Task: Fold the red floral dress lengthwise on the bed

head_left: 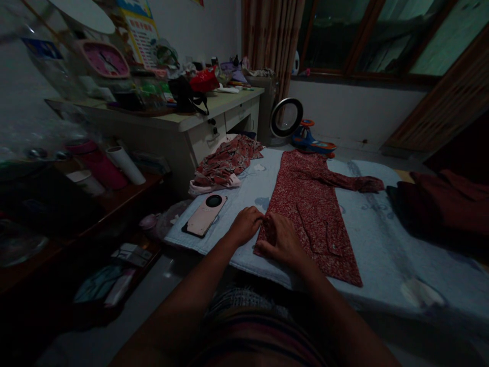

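Both hands, left hand and right hand, pinch the near left corner of the red garment on the bed; folding under way, likely needing the edge carried right.

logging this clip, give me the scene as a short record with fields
setting: dim bedroom, bed with pale blue cover
left hand: left hand at the near left edge of the red patterned garment
right hand: right hand pressed on the same edge
garment state: spread flat, one sleeve out to the right
beside left hand: pink phone, face down
further back: crumpled patterned cloth, cluttered desk
right side: dark red clothes
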Available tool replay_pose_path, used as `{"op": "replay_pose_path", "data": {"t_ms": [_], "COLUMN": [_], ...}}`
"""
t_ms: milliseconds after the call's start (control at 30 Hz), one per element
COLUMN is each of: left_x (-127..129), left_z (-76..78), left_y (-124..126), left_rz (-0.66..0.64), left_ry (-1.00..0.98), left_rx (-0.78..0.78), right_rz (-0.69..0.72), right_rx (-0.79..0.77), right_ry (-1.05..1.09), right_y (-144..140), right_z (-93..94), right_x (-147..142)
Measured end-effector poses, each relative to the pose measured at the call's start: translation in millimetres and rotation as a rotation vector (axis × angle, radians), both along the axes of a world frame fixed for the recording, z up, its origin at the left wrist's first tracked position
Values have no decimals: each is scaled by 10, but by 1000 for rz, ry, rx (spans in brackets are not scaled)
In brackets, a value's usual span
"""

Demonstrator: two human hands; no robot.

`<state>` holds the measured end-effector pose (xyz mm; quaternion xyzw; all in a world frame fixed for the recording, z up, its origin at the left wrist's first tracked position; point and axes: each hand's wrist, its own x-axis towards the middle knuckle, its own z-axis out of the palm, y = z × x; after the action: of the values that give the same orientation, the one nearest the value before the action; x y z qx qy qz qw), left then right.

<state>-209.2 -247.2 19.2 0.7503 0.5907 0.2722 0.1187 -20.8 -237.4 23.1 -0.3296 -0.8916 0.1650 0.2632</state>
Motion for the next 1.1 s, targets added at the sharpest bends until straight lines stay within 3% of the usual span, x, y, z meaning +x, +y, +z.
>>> {"op": "replay_pose_path", "data": {"t_ms": [267, 600, 833, 1100], "left_x": [-20, -21, 63, 102], "left_z": [-16, 36, 143, 102], "left_y": [-16, 63, 294, 653], "left_rz": [-28, -18, 92, 296], "left_ry": [-46, -52, 87, 158], "left_rx": [15, -68, -158, -194], "right_rz": [201, 230, 222, 197], "right_rx": [-53, -56, -89, -123], "right_ry": [-56, -76, -86, -100], "right_y": [-122, -106, -112, -112], "right_z": [80, 93, 100, 126], "right_x": [58, 74, 73, 71]}}
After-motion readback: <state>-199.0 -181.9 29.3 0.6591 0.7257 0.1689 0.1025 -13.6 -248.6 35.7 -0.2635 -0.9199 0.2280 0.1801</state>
